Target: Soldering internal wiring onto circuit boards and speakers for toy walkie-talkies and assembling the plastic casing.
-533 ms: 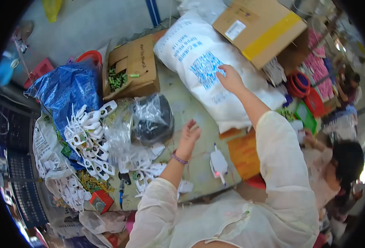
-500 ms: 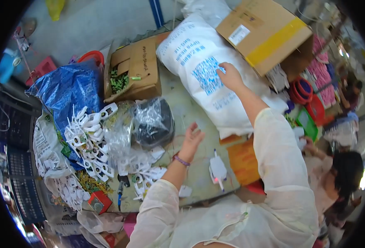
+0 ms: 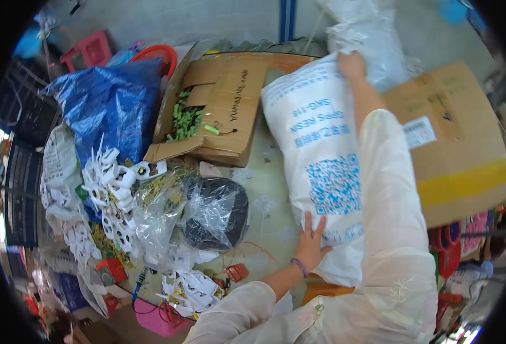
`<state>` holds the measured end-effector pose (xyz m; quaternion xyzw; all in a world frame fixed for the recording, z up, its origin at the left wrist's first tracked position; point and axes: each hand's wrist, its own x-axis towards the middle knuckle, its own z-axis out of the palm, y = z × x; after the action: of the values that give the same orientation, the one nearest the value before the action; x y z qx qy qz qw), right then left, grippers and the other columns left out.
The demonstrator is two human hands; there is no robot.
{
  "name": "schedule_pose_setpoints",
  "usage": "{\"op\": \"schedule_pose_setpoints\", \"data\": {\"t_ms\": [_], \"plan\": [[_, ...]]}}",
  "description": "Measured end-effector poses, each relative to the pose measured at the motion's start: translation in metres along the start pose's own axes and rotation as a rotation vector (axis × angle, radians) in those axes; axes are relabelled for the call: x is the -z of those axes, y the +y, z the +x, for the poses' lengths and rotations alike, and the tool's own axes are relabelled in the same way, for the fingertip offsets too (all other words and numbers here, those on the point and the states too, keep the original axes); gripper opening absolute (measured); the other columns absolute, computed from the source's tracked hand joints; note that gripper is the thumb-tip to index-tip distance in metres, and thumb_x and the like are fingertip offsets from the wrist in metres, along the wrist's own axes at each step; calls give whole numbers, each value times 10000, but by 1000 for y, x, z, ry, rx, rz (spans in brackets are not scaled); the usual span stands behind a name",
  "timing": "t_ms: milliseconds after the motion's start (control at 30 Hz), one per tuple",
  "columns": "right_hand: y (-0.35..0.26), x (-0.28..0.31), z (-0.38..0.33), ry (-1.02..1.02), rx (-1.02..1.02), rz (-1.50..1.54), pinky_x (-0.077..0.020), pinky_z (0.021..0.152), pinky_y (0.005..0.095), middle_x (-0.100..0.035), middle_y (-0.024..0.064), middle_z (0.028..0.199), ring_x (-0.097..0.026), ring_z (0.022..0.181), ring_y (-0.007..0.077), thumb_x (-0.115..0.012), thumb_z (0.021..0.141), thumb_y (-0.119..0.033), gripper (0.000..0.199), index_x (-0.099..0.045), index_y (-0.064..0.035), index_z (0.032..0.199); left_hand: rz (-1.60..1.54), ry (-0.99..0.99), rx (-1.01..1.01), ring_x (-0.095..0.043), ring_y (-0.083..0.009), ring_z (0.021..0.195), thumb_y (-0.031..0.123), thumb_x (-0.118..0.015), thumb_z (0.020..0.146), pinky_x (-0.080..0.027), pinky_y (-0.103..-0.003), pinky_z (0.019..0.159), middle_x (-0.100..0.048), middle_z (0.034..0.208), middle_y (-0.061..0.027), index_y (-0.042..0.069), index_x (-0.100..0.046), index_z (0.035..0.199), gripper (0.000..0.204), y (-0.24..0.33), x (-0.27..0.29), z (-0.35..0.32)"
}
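A stuffed white woven sack (image 3: 299,137) with blue print lies lengthwise on the table in front of me. My right hand (image 3: 353,66) reaches to its far end, fingers closed over the top edge. At the near end my left hand (image 3: 311,246) rests on the sack's left side, fingers spread and thumb apart. Left of that hand stands a black rounded object (image 3: 230,221) partly wrapped in clear plastic. A cardboard carton (image 3: 235,109) with green cylindrical pieces (image 3: 185,117) lies beyond it.
A big taped cardboard box (image 3: 459,143) stands right of the sack. Clear plastic bags (image 3: 364,40) bulge behind it. At the left are a blue woven bag (image 3: 112,103), white plastic housings (image 3: 118,189), a soldering iron (image 3: 140,281) and a pink container (image 3: 155,321) by the near edge.
My right hand has moved from the sack's printed side to its far end. My left hand has come down onto its near end. The sack now lies straighter, and the view has shifted.
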<state>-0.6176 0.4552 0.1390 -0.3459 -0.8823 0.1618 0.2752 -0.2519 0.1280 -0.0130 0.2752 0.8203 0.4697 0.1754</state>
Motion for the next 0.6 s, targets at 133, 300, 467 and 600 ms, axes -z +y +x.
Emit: {"op": "schedule_pose_setpoints", "data": {"t_ms": [133, 300, 467, 600], "plan": [[16, -33, 53, 13, -38, 51, -411, 971, 378, -537, 239, 1232, -528, 1143, 342, -651, 708, -509, 810, -463, 33, 1281, -36, 24, -26, -201, -590, 1246, 174, -781, 658, -280, -563, 1026, 33, 1471, -296, 170, -215, 1438, 963, -17, -17, -3], [31, -34, 81, -225, -171, 223, -467, 886, 386, -599, 223, 1136, -589, 1048, 320, -654, 714, -458, 688, -552, 54, 1162, 113, -85, -69, -217, -654, 1189, 228, -752, 709, -290, -577, 1005, 17, 1409, -407, 118, -198, 1432, 918, -31, -25, 1], [29, -13, 55, -17, 87, -181, -486, 795, 432, -650, 187, 995, -615, 928, 368, -571, 819, -347, 351, -669, -46, 970, -33, -68, -76, -265, -517, 1259, 167, -715, 711, -278, -562, 1018, -264, 1410, -267, 103, -364, 1356, 737, -18, 13, -1], [2, 27, 5, 160, 54, 20, -477, 767, 426, -660, 177, 920, -622, 879, 354, -590, 836, -331, 323, -673, -26, 906, -394, 422, 250, -463, -350, 1122, 186, -666, 774, -367, -396, 972, -535, 1135, -173, 35, -502, 1160, 446, -54, 20, 13]]}}
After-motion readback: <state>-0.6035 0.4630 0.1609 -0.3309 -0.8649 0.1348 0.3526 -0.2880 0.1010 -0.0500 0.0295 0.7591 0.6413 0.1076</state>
